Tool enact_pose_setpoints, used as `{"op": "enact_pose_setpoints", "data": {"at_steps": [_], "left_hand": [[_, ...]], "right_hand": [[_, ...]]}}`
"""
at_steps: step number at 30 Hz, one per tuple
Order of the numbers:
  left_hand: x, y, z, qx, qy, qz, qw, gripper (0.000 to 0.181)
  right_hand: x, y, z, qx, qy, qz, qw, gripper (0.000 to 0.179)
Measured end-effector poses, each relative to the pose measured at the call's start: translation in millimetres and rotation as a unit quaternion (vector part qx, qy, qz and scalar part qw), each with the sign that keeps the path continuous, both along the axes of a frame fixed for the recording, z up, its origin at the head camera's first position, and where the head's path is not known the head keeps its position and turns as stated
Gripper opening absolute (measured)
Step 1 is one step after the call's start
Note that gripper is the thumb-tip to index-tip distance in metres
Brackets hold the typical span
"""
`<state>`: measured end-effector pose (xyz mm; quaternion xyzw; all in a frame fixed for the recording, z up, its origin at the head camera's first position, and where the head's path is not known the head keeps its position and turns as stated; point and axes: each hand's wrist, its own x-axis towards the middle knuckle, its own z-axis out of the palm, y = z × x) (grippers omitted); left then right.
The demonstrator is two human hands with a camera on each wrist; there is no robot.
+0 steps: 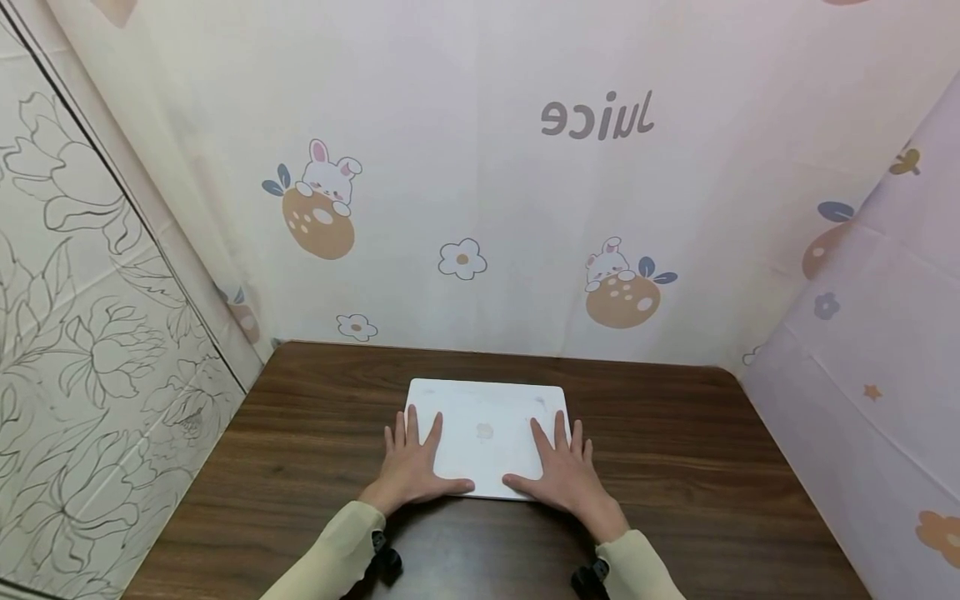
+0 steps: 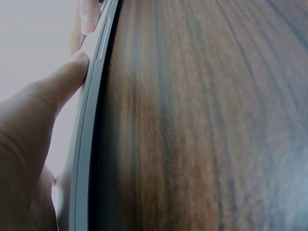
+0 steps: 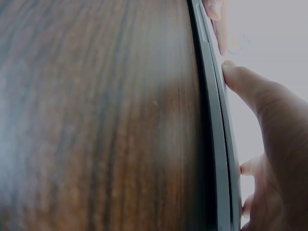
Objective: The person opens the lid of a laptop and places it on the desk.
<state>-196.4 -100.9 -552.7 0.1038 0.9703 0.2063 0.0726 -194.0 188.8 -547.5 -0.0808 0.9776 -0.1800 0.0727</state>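
Near the middle of the far edge of the surface (image 1: 690, 483), the closed laptop (image 1: 483, 458) lies under the left hand (image 1: 411, 468) and right hand (image 1: 566, 475), both spread and grasping nothing; probably stiff, smooth and fragile, it is best held by its short sides.

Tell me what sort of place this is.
Probably a small desk nook, perhaps in a home: rabbit-print cloth hangs behind a wooden table, and a closed white laptop lies on it.
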Motion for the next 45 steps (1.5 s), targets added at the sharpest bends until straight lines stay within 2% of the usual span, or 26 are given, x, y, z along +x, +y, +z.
{"op": "enact_pose_setpoints", "data": {"at_steps": [36, 45], "left_hand": [[0.8, 15.4, -2.0, -0.010, 0.003, -0.001, 1.0000, 0.133], [1.1, 20.1, -3.0, -0.013, 0.003, -0.003, 0.9999, 0.134]], "right_hand": [[7.8, 13, 8.8, -0.015, 0.003, -0.002, 0.9999, 0.114], [5.5, 19, 4.2, -0.005, -0.005, -0.005, 1.0000, 0.117]]}}
